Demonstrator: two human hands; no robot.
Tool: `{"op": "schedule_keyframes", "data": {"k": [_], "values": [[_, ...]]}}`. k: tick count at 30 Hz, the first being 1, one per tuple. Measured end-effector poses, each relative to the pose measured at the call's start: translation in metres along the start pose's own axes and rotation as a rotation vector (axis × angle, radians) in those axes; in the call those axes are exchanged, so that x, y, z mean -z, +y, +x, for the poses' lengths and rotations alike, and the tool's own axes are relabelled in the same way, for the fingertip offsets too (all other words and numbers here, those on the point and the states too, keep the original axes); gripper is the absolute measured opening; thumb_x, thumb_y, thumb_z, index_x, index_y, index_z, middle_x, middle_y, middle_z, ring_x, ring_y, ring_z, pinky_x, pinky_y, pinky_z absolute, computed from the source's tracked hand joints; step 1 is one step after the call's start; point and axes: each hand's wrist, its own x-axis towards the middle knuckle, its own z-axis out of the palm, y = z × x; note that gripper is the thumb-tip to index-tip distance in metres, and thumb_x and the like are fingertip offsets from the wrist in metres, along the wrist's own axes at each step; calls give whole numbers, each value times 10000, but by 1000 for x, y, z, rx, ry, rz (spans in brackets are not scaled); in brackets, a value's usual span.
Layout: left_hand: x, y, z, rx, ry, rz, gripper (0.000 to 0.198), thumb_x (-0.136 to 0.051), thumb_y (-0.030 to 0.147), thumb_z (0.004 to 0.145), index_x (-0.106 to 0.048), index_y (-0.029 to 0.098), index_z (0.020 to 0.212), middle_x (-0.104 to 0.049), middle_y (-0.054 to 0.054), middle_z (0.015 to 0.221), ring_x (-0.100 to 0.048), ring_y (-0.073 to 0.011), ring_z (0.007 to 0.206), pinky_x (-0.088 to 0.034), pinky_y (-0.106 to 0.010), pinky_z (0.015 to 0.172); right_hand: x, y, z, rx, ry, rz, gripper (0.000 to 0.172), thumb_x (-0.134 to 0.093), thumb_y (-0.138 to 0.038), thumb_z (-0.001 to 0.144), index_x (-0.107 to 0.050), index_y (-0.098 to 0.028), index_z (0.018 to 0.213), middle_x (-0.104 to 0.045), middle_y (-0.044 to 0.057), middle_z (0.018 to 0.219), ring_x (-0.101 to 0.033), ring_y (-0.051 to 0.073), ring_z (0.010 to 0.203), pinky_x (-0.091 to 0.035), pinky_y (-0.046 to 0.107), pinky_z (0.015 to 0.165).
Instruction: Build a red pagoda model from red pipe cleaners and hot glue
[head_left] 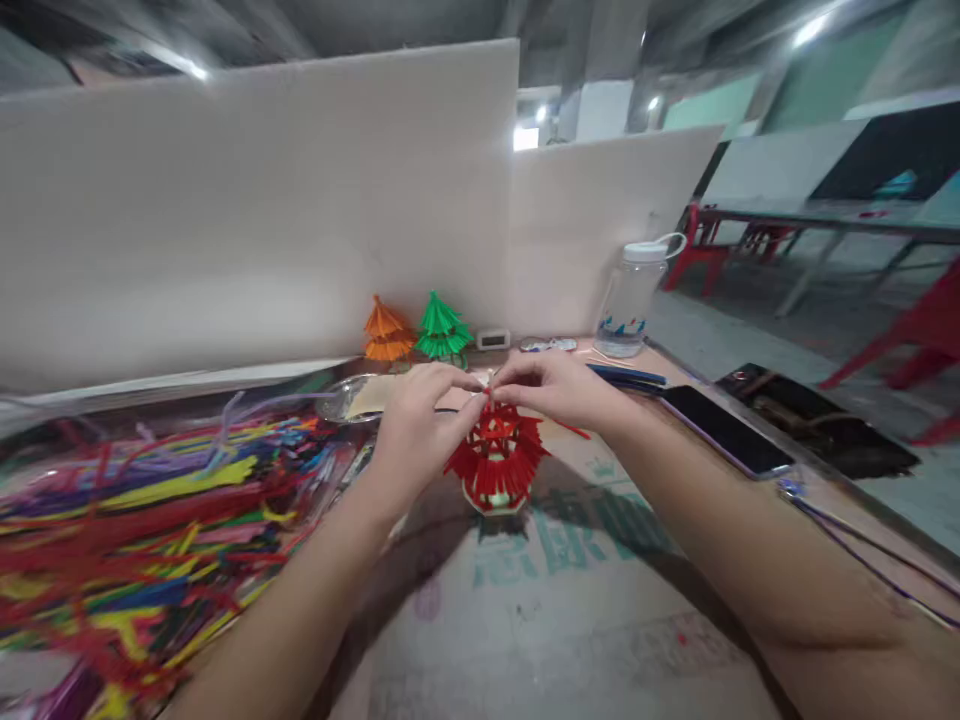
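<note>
Head | red fringed model [501, 468], pale angular base [495, 505] | left hand [420, 420], right hand [555, 388]: grip pinching its top

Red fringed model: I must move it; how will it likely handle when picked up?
The red fringed model probably feels light, given its openwork look. Its thin, splayed fringe likely bends easily. Its angular base suggests little rolling.

Hands: two, left hand [416, 425] and right hand [555, 388].
Tiered ornaments: three, red ornament [499, 478] centered, orange one [386, 342] and green one [442, 330] near 11 o'clock.
Bottle [628, 298]: one, toward 2 o'clock.
Phone [726, 430]: one, 3 o'clock.
</note>
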Motion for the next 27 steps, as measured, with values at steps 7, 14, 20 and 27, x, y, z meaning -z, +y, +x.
{"op": "schedule_keyframes", "data": {"k": [7, 14, 20, 27], "values": [[2, 1, -1, -60, 22, 14, 77, -684, 181, 877, -719, 192, 946, -736, -39, 931, -649, -199, 939, -492, -344, 854, 0, 2, -1, 0, 16, -12, 158, -649, -275, 820, -763, -177, 868, -754, 28, 843, -683, 173, 799, -517, 297, 767], [2, 2, -1, -127, 22, 98, 72, -667, 209, 898, -719, 212, 949, -739, -37, 922, -652, -215, 943, -483, -375, 862, 0, -4, -1, -6, 32, -20, 132, -654, -249, 803, -761, -176, 833, -760, 27, 836, -690, 179, 810, -515, 294, 775], [2, 1, -2, -144, 16, 109, 76, -654, 222, 910, -709, 210, 961, -739, -41, 937, -642, -219, 956, -479, -385, 874, 0, -9, -1, -18, 29, -35, 116, -657, -226, 795, -759, -175, 814, -763, 25, 825, -694, 182, 811, -521, 297, 785], [2, 1, -2, -139, 8, 100, 72, -653, 231, 912, -708, 201, 947, -738, -43, 926, -645, -220, 950, -481, -379, 865, -1, -7, -1, -32, 39, -44, 127, -655, -227, 796, -766, -180, 837, -768, 28, 847, -698, 186, 828, -524, 305, 793]]}}
